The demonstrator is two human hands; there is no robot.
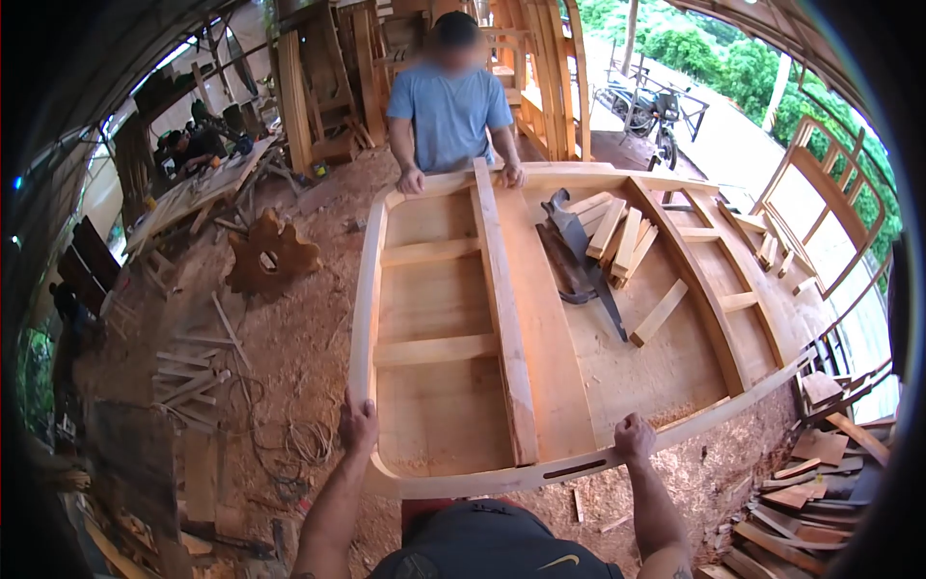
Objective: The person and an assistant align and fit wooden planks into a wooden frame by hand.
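Observation:
A large pale wooden frame (363, 318) with rounded corners and several crosspieces spreads out before me. At its near left corner my left hand (359, 425) is closed around the outer edge. My right hand (634, 437) is closed on the near rail, to the right of a long dark slot (575, 469). A long loose-looking board (503, 318) runs from the far rail to the near one. Two handsaws (590, 261) and several short wood blocks (622, 241) lie on the panel inside the frame.
Across the frame stands a person in a blue shirt (449, 116), both hands at the far rail. Wood scraps (193, 372), a coiled cord (307, 439) and a gear-shaped wooden piece (272, 256) lie on the sawdust floor at left. Offcuts (801, 492) pile up at right.

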